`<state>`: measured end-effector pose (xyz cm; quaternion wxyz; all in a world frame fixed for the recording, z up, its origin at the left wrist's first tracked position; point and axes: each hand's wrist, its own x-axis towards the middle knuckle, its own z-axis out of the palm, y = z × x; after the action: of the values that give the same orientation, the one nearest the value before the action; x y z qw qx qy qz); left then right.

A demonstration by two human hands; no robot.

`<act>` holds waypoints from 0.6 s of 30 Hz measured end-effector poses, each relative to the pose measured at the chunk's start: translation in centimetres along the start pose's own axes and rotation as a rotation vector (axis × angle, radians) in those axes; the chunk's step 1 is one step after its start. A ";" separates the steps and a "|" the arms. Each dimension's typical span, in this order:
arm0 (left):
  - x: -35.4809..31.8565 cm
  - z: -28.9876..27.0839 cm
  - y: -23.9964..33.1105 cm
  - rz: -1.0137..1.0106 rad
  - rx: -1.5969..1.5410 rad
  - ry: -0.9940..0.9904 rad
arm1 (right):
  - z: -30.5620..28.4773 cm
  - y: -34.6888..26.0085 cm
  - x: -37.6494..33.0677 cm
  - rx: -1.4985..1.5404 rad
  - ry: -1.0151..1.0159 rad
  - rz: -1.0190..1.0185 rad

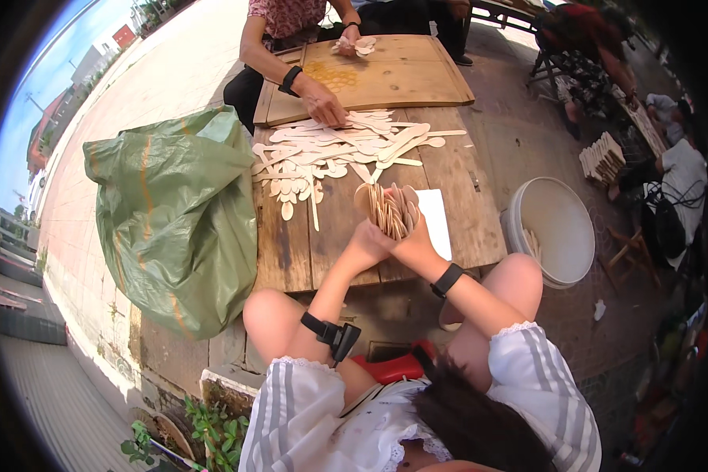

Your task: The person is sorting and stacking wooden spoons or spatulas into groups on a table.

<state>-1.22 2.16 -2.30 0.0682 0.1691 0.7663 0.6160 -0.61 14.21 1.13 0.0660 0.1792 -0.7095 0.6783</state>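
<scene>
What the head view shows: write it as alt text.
A person's left hand and right hand hold a bundle of wooden spoons over a plank table. Opposite, a co-worker's hand touches loose spoons; green sack left, white bucket right.
</scene>
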 end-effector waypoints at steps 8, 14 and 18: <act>-0.4 0.3 -2.8 0.070 0.126 0.177 | -0.3 1.0 0.7 -0.015 -0.219 -0.040; -0.7 1.4 -1.1 0.237 0.219 0.280 | -0.8 -0.1 0.9 -0.082 -0.219 -0.057; 0.0 -0.3 -0.7 0.147 0.212 0.149 | -0.4 -1.5 1.5 -0.092 -0.147 -0.184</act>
<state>-1.47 1.74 -2.93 -0.0525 0.1846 0.8156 0.5459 -1.53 14.34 3.09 0.0838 0.2897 -0.7233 0.6212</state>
